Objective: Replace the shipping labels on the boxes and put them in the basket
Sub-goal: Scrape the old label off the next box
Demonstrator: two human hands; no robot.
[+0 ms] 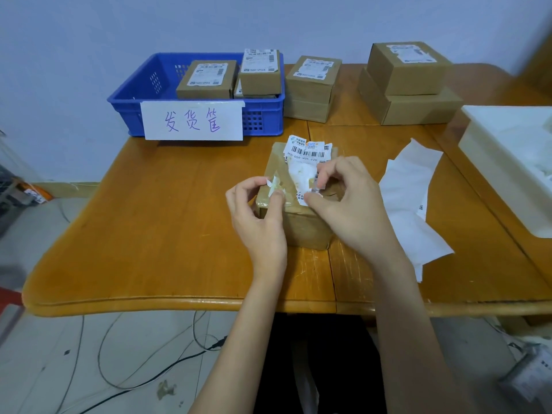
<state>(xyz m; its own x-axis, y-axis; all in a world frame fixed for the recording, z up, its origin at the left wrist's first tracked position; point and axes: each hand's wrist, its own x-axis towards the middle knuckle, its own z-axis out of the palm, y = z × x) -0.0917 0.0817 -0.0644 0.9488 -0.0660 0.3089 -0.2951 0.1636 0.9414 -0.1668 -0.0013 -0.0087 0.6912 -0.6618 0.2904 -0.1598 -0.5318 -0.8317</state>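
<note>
A brown cardboard box (301, 225) sits mid-table in front of me. Its old shipping label (304, 158) is torn and partly peeled up, barcode end standing at the far edge. My left hand (257, 210) pinches a small torn scrap of label at the box's left top edge. My right hand (346, 198) pinches the torn lower edge of the label on the box top. The blue basket (134, 97) with a white handwritten sign stands at the back left and holds labelled boxes (206, 79).
Two stacks of brown boxes (312, 85) (409, 82) stand behind, right of the basket. White backing sheets (412, 198) lie right of the box. A white tray (507, 156) occupies the far right. Cables run over the floor below the table's front edge (179, 303).
</note>
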